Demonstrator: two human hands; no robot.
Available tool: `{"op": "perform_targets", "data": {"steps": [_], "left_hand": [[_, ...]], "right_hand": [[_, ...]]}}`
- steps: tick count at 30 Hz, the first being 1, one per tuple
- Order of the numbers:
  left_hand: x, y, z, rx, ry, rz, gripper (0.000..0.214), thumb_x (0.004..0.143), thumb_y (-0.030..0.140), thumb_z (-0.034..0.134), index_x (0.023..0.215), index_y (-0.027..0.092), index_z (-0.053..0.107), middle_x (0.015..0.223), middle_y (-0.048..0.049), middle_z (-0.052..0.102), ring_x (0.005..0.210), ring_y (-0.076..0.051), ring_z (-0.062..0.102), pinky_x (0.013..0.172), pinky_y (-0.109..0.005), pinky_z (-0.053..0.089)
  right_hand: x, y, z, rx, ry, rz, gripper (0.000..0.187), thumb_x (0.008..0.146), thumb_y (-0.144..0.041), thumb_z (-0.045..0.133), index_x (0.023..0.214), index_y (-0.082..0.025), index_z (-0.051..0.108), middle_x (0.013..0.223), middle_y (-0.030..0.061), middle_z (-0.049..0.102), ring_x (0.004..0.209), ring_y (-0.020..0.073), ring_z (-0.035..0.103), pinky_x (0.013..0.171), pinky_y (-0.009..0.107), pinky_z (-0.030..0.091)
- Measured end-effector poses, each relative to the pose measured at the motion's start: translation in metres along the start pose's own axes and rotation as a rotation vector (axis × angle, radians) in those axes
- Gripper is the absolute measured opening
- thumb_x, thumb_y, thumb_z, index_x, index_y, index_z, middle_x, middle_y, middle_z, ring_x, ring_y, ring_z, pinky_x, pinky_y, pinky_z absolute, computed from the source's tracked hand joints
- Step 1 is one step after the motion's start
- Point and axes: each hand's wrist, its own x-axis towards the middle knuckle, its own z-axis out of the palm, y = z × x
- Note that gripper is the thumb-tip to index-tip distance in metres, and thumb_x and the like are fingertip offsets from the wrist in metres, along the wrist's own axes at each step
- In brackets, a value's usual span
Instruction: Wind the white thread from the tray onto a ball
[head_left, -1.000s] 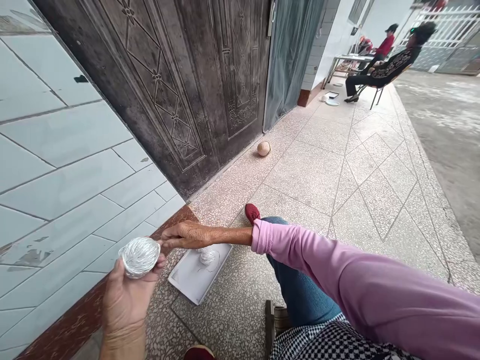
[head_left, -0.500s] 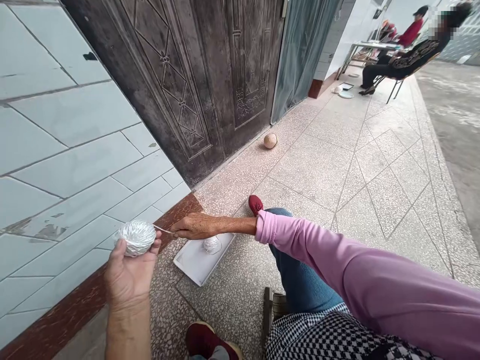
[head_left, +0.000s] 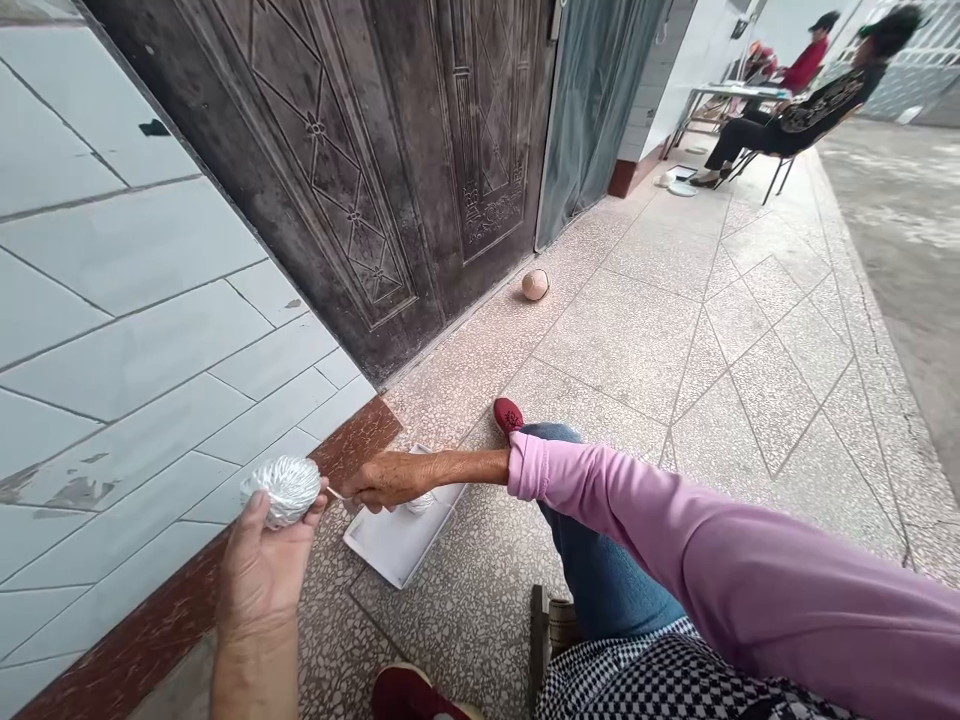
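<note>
In my left hand (head_left: 274, 570) rests a ball of white yarn (head_left: 281, 490), held between thumb and fingers. A short taut strand of yarn (head_left: 337, 494) runs from the ball's right side to my right hand (head_left: 390, 480), whose fingers are pinched around it. My right arm, in a pink sleeve, reaches across to the left. Below that hand a shallow white tray (head_left: 390, 555) lies on the floor. A smaller white yarn ball (head_left: 421, 503) sits in it, partly hidden by my right hand.
A tiled wall (head_left: 150, 370) rises at the left, beside a dark carved door (head_left: 360, 180). A round tan object (head_left: 535, 285) lies on the speckled floor near the door. Farther back, a person (head_left: 810, 120) sits on a chair near a table (head_left: 739, 90), with another person beyond.
The view has shifted slightly. Both hands have moved a little closer together, and the strand between them looks shorter. My right hand covers more of the small ball in the tray.
</note>
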Motion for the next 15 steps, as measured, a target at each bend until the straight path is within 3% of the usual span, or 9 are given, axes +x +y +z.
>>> {"op": "perform_targets", "data": {"steps": [5, 9, 15], "left_hand": [[0.009, -0.004, -0.006, 0.046, 0.052, -0.041, 0.054, 0.08, 0.055, 0.11, 0.117, 0.026, 0.085, 0.126, -0.0086, 0.086, 0.114, -0.03, 0.08, 0.088, -0.035, 0.071], [0.006, -0.004, -0.006, 0.047, 0.061, 0.017, 0.054, 0.08, 0.056, 0.111, 0.114, 0.028, 0.08, 0.129, -0.006, 0.083, 0.118, -0.028, 0.077, 0.088, -0.032, 0.068], [0.001, -0.003, -0.007, 0.12, 0.077, 0.066, 0.065, 0.069, 0.047, 0.117, 0.111, 0.029, 0.072, 0.138, -0.0071, 0.081, 0.138, -0.034, 0.078, 0.107, -0.045, 0.074]], "right_hand": [[-0.001, -0.007, 0.002, -0.034, 0.002, -0.096, 0.043, 0.121, 0.009, 0.068, 0.09, -0.022, 0.062, 0.073, -0.0071, 0.063, 0.077, 0.0155, 0.062, 0.083, 0.029, 0.046], [0.002, -0.008, 0.002, -0.069, 0.018, -0.096, 0.046, 0.121, 0.009, 0.068, 0.088, -0.022, 0.061, 0.078, -0.0051, 0.062, 0.082, 0.0172, 0.059, 0.084, 0.03, 0.044], [0.006, -0.003, 0.017, -0.065, 0.006, -0.132, 0.051, 0.122, 0.0, 0.079, 0.082, -0.023, 0.057, 0.078, -0.0042, 0.059, 0.081, 0.0171, 0.055, 0.083, 0.031, 0.042]]}}
